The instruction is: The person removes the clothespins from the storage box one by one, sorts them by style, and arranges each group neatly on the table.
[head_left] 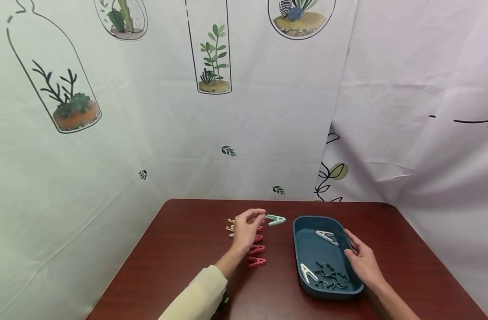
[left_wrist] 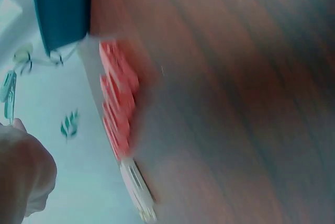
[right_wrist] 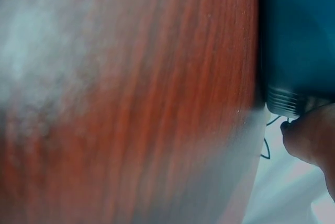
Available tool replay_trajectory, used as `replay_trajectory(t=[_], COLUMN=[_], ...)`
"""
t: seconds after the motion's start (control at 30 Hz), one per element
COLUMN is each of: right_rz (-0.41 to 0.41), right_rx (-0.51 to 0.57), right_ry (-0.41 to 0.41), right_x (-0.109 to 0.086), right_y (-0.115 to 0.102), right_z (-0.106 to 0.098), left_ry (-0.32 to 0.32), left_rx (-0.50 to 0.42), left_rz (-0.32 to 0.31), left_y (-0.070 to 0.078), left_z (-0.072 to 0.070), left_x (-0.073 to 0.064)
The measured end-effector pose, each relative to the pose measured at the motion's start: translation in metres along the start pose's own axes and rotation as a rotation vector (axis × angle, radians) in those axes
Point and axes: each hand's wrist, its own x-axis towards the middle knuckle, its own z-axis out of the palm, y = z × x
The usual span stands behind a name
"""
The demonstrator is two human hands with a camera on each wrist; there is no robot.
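Observation:
My left hand (head_left: 246, 229) is above the table and pinches a light green clothespin (head_left: 282, 219) by one end. In the left wrist view the same clothespin (left_wrist: 8, 90) sticks out past the fingertips. To the right stands a dark blue tray (head_left: 310, 249), and my right hand (head_left: 364, 262) grips its right side, thumb at the rim. Inside the tray lie two white clothespins (head_left: 308, 272) and several dark green ones (head_left: 340, 280). A column of red clothespins (head_left: 257, 262) lies under and beside my left hand, which partly hides it.
Left of the red column are several cream clothespins (head_left: 230, 229), partly covered by the left hand. Everything stands on a reddish-brown wooden table (head_left: 180, 266). Behind it hangs a pale cloth (head_left: 268, 133) printed with plants in jars.

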Motion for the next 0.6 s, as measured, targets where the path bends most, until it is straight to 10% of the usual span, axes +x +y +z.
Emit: replay_trajectory(t=[0.6], right_rz=[-0.018], right_rx=[0.024], right_ry=[-0.001], right_x=[-0.001], right_y=[0.001], right_z=[-0.001], left_ry=[0.107], left_rx=[0.059], left_rz=[-0.102], left_y=[-0.024], left_z=[-0.103], left_x=[0.006])
